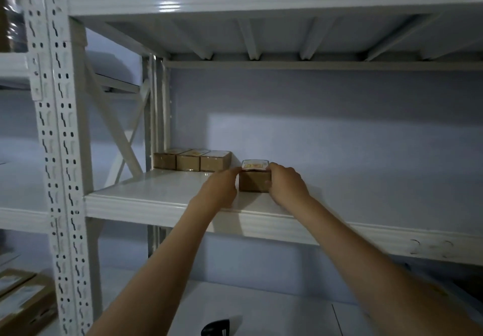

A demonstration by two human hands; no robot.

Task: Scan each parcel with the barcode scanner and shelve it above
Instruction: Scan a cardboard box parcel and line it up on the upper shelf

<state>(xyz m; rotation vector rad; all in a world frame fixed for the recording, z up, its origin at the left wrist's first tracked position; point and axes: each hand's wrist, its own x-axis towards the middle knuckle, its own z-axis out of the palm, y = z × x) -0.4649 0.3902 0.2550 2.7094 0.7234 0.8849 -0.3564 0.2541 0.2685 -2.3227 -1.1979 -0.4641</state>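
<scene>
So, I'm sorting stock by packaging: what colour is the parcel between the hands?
Brown cardboard parcel, white label on top with orange print; head view.

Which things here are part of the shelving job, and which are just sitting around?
For the job: the box held between left hand and right hand, three boxes in a row, shelf, black scanner.
Just around: flat cartons, rack post.

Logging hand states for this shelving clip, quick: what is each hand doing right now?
Left hand: fingers extended, fingertips touching the parcel on its left side.
Right hand: curled round the parcel's right side, holding it.
</scene>
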